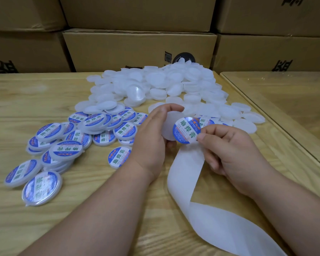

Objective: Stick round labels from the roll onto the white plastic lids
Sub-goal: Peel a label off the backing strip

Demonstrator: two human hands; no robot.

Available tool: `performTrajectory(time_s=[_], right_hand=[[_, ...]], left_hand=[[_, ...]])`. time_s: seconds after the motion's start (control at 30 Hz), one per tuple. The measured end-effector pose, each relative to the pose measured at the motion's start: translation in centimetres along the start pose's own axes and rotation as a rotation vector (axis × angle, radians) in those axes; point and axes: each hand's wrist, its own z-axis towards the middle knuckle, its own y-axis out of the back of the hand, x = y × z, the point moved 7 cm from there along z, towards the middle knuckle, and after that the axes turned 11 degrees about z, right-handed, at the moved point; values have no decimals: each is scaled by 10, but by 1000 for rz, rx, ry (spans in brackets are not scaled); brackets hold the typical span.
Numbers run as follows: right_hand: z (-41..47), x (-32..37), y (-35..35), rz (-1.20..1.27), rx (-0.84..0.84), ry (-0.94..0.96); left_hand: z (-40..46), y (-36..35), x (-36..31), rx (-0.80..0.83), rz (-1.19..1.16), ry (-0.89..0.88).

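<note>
Hands: two, both raised just above the desk (44,93), near its middle.
Left hand (151,137): turned edge-on, fingers curled round one bare white lid (169,124), thumb underneath; lid gripped and tilted toward the right hand.
Right hand (227,146): thumb and forefinger pinching one round label (187,130) at its lower right edge; other fingers curled in toward the palm.
Round label: one, blue-rimmed with green characters, overlapping the right part of the gripped lid; cannot tell whether already stuck down.
Backing strip (188,169): one white ribbon, running from under the right hand toward the desk's near right corner and out of view.
Labelled lids (67,150): roughly twenty, too overlapped for an exact count, piled left of the hands toward the left edge.
Plain lids (155,80): one large heap, too many to count, against the far edge.
Cartons (137,48): six partly seen, stacked behind the far edge.
Second desk (284,93): one, beside the right edge.
</note>
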Motion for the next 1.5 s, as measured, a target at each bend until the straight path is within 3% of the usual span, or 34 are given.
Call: performTrajectory(time_s=[0.2,1.07,1.33,1.5], right_hand=[[-1,-1,-2,-78,1,-12],[-1,-1,-2,-97,-20,-16],[-1,1,-2,-74,-30,-5],[0,1,-1,-71,-26,3]], left_hand=[[0,-10,2,178,-55,-7],[-2,-18,0,254,-102,-37],[4,4,3,-40,195,-102],[7,20,5,-194,196,-57]])
